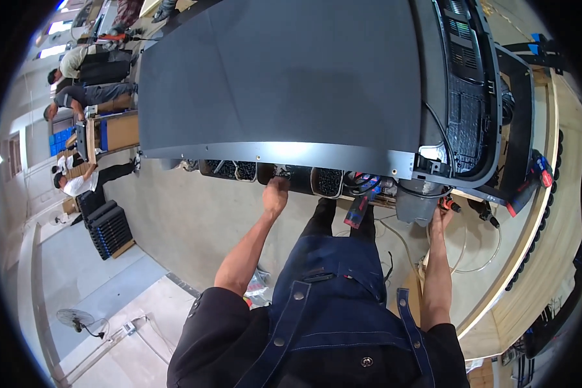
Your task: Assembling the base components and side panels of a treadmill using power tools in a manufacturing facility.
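My left hand (276, 195) reaches into a dark parts bin (265, 173) with small metal pieces in it, under the front edge of a large dark grey panel (278, 84). Its fingertips are hidden in the bin. To the right, my right hand (439, 220) is closed around an orange and black hand tool (451, 205), partly hidden, beside a grey container (415, 205). Between my hands are a bin of black screws (327, 182) and a red and black cordless driver (358, 210).
A black frame with a ribbed tray (467, 123) adjoins the panel. Another cordless driver (531, 183) lies near the wooden bench edge (553, 123). A black tool (489, 215) and a hose (407, 242) are near my right arm. Several people work at far left, near stacked black parts (110, 229).
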Tool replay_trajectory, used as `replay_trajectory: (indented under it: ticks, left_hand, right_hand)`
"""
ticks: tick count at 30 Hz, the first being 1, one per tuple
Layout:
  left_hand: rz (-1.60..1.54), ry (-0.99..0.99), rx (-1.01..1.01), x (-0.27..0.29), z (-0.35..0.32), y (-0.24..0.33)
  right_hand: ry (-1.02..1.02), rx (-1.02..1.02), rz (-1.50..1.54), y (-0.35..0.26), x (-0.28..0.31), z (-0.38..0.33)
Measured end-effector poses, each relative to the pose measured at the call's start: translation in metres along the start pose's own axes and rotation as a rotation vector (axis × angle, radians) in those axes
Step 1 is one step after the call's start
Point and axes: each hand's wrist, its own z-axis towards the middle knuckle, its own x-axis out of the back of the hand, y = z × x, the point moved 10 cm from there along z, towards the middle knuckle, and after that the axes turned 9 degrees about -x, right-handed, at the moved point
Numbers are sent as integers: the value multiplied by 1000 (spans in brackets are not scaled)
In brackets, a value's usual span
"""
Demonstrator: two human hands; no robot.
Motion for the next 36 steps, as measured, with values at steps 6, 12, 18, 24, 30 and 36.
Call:
replay_trajectory:
  ticks: [6,12,18,24,30,36]
  left_hand:
    - [269,90,-221,-49,70,-19]
    - [191,94,-44,-51,56,51]
    - [-138,-287,-233,-36,75,15]
    - [-375,-287,-366,-25,79,-5]
    - [-971,-623,-18,-13,69,-21]
    - [-1399,-775,139,8,48,-25]
  right_hand:
    - [17,55,-168,-93,12,-82]
    - [68,48,18,-124,46,-196]
    - [57,-83,324,-112,3,-245]
    - [-85,-64,392,-129,-51,-279]
    - [-107,55,384,-169,-68,-321]
    - [-94,243,454,-233,-84,-376]
